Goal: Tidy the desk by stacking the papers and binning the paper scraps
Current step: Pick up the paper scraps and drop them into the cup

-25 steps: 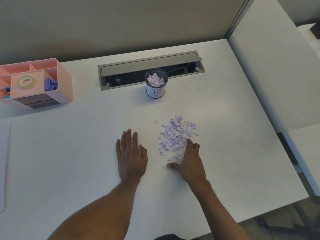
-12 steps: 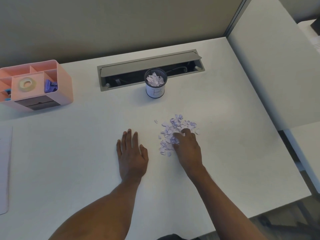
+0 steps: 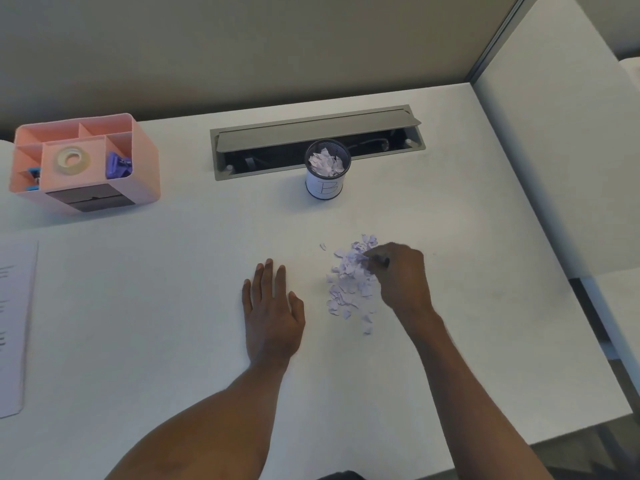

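Scraps (image 3: 349, 289) of lilac paper lay in a loose pile on the bench (image 3: 173, 306), under and just left of my right grip (image 3: 401, 275). Its fingers were curled into the pile's far end and seemed to pinch a small clump. Beyond that grip, well apart from it, stood the bin cup (image 3: 327, 190), already holding a heap of the same scraps. I judged the binning part-way done, with most of a pile left to carry over.

The left grip (image 3: 272, 313) rested flat on the bench just left of the pile, fingers straight, holding nothing. Far out to its left, the papers (image 3: 14, 323) lay at the bench edge. They were mostly cut off from view, so I could not tell whether they were a finished stack.

Against a second ago, the right grip had travelled from the pile's near edge, where it lay flatter, across to the far end, and had closed there. The left grip had not moved, and the cup's load looked the same.
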The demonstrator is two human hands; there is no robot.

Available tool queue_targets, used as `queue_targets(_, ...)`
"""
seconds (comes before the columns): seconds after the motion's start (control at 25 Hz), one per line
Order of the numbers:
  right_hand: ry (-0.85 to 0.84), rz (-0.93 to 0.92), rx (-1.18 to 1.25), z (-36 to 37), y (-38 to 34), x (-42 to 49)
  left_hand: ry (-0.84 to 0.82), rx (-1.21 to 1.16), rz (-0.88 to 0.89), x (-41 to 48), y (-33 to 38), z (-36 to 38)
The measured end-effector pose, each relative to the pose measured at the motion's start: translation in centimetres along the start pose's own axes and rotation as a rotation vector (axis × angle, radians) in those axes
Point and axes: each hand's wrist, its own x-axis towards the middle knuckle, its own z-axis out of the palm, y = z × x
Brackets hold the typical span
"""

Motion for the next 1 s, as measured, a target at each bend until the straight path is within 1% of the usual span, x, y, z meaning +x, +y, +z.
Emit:
queue_targets(0.16,0.061,-0.095,0.180,-1.9,-5.2,4.9,-0.007,-0.011,-0.010,0.0,-0.1,-0.1)
queue_targets(0.2,0.082,-0.126,0.202,-2.0,-6.4,6.7,-0.009,-0.013,-0.012,0.0,0.0,-0.1)
queue_targets(0.24,0.093,-0.164,0.174,-1.9,-7.5,8.7,-0.011,-0.016,-0.013,0.1,0.0,-0.1)
queue_targets(0.32,0.093,-0.222,0.024,-1.2,-9.0,12.7,-0.015,-0.020,-0.015,0.1,-0.1,0.0)
queue_targets(0.44,0.014,-0.165,-0.182,0.3,-9.7,17.4,-0.014,-0.015,-0.018,0.1,-0.1,0.1)
queue_targets(0.56,-0.070,-0.241,-0.522,2.0,-10.5,18.6,-0.010,-0.013,-0.017,0.1,-0.1,0.1)
queue_targets(0.64,-0.082,-0.297,-0.707,3.0,-11.0,18.3,-0.009,-0.013,-0.014,0.1,-0.1,0.1)
queue_targets(0.72,-0.119,-0.320,-0.753,3.6,-11.4,18.2,-0.007,-0.015,-0.018,0.1,-0.1,0.0)
queue_targets(0.84,-0.212,-0.275,-0.761,3.8,-11.8,18.2,-0.002,-0.012,-0.018,0.1,-0.1,0.0)
queue_targets(0.92,-0.261,-0.292,-0.783,3.5,-12.0,18.0,-0.001,-0.007,-0.014,0.1,-0.1,0.0)
queue_targets(1.0,-0.263,-0.296,-0.769,2.4,-12.6,17.7,-0.004,-0.006,-0.016,0.1,-0.1,0.0)
